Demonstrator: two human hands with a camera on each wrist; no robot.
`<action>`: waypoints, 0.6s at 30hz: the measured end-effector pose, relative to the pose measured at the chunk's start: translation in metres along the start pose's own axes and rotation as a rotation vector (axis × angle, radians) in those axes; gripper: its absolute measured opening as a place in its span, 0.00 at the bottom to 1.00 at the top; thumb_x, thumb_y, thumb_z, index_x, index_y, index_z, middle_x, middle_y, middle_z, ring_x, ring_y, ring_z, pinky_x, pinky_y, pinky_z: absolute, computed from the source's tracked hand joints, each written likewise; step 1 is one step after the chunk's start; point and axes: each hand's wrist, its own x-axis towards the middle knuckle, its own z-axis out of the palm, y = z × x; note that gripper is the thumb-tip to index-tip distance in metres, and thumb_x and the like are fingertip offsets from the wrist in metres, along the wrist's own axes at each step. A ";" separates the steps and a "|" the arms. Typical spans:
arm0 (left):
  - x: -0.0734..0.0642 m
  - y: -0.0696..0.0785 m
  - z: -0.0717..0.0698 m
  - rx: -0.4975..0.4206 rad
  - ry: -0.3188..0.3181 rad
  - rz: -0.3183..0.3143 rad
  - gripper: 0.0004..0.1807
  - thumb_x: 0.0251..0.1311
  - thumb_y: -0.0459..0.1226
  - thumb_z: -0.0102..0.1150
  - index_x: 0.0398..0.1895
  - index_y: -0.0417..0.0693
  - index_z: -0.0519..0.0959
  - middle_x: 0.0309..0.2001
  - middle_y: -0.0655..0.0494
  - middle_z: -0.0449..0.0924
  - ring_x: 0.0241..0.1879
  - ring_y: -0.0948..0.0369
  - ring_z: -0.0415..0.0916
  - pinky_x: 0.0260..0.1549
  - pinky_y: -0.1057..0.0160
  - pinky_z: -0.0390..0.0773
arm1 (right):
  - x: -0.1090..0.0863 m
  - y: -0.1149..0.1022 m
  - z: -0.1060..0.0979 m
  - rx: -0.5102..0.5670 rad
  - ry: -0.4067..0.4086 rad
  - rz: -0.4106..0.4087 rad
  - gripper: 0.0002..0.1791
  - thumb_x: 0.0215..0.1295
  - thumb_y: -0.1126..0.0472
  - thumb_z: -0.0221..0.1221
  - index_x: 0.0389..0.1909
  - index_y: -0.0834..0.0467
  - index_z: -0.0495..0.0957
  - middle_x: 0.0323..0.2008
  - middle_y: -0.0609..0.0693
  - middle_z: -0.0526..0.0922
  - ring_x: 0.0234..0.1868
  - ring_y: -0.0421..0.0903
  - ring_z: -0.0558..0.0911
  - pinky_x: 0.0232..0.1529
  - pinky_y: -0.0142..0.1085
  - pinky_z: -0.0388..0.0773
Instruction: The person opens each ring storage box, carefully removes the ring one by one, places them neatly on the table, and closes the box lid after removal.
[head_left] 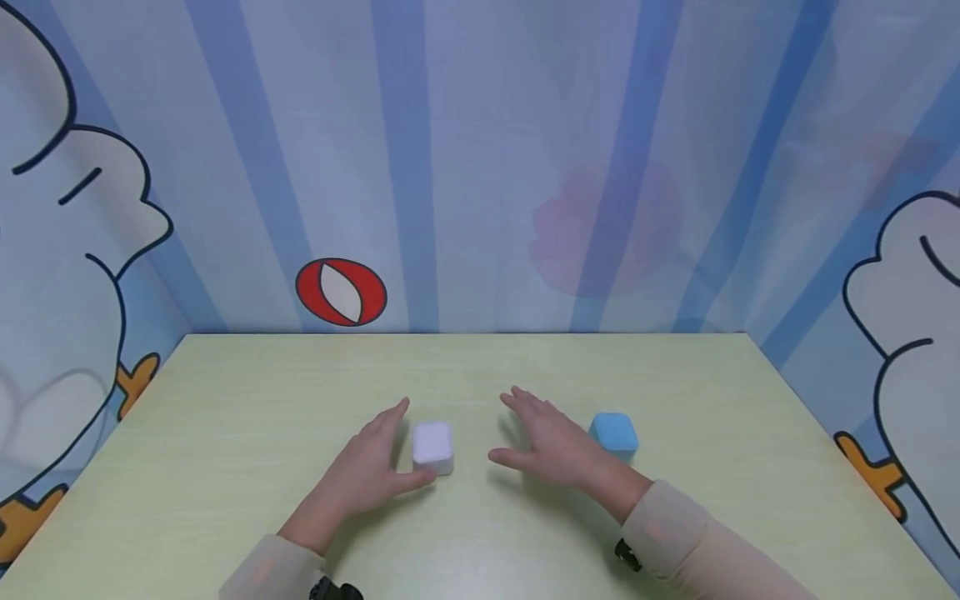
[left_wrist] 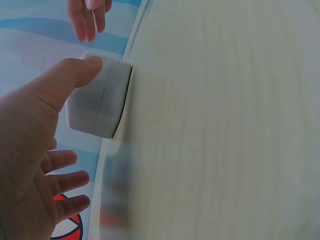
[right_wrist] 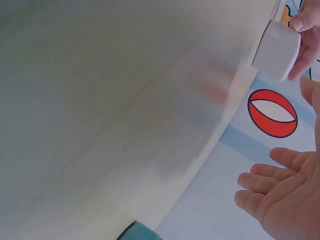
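A white block (head_left: 432, 447), cube-like with rounded edges, stands on the table in the head view. Just left of it is my left hand (head_left: 366, 468), its fingers spread and its thumb in front of the block's near face. In the left wrist view the thumb overlaps the white block (left_wrist: 100, 97); whether it touches I cannot tell. My right hand (head_left: 555, 446) is held over the table to the right of the white block, fingers extended, holding nothing. A light blue block (head_left: 615, 433) sits behind the right wrist, partly hidden by it. Only its corner (right_wrist: 140, 232) shows in the right wrist view.
The pale wooden table (head_left: 300, 392) ends at a blue striped backdrop (head_left: 487, 167) along its far edge. Side panels with cartoon figures (head_left: 60, 350) flank it left and right. A red and white ball (head_left: 341, 292) is printed on the backdrop.
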 end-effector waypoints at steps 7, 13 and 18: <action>0.001 -0.002 0.002 -0.036 -0.006 -0.006 0.58 0.43 0.55 0.71 0.74 0.44 0.50 0.70 0.43 0.59 0.69 0.46 0.58 0.63 0.44 0.63 | 0.001 -0.006 -0.002 0.002 -0.009 -0.002 0.46 0.57 0.37 0.60 0.71 0.54 0.56 0.73 0.54 0.53 0.73 0.55 0.56 0.70 0.50 0.54; 0.001 -0.003 0.002 -0.065 -0.010 -0.007 0.59 0.42 0.53 0.73 0.74 0.44 0.50 0.69 0.44 0.60 0.69 0.47 0.58 0.64 0.45 0.63 | 0.002 -0.007 0.001 -0.007 -0.006 -0.011 0.46 0.58 0.37 0.59 0.71 0.54 0.56 0.73 0.55 0.54 0.73 0.55 0.57 0.70 0.49 0.55; 0.001 -0.004 0.002 -0.083 -0.005 0.002 0.59 0.41 0.51 0.74 0.73 0.42 0.50 0.69 0.44 0.61 0.69 0.47 0.58 0.64 0.46 0.62 | 0.004 -0.008 0.002 0.000 -0.011 -0.010 0.46 0.58 0.37 0.59 0.71 0.54 0.56 0.73 0.54 0.54 0.72 0.55 0.57 0.70 0.50 0.56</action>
